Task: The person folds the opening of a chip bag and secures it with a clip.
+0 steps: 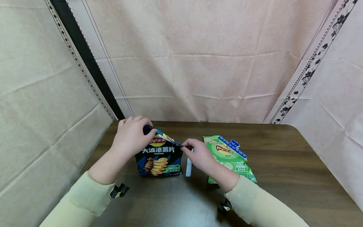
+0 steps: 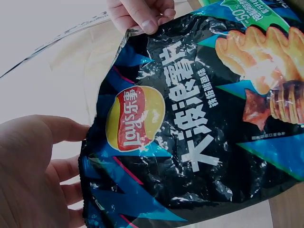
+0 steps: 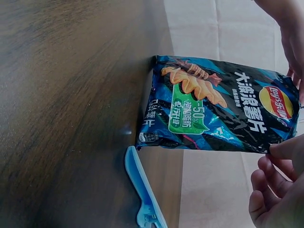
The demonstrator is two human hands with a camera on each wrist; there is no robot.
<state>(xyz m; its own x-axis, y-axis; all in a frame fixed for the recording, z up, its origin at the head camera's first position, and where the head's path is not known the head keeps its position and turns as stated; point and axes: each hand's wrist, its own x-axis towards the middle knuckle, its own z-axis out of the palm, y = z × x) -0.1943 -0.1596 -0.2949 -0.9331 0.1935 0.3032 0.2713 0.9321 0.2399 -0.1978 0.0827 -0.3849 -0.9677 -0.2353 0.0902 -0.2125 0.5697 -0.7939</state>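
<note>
1. The black chip bag (image 1: 160,156) is just left of centre in the lower half of the head view, its front facing the camera, its bottom edge down at the tabletop (image 1: 283,167)

2. The left hand (image 1: 133,135) has hold of the bag's upper left corner, fingers curved and thumb against the top edge, with little gap besides the film; at the lower left of the left wrist view, the same hand meets the bag's edge

3. The right hand (image 1: 201,156), near the middle of the head view, pinches the upper right corner between thumb and fingertips, nearly closed on the film

4. Between the two hands the top edge slopes down to the right, with a strip of blue and yellow print along it

5. A light blue clip (image 3: 143,190) lies just beside the bag, at the bottom centre of the right wrist view

6. Right of centre in the head view lies a green chip bag (image 1: 227,157), a dark blue clip (image 1: 232,147) across its top, the right forearm covering its lower part
</note>
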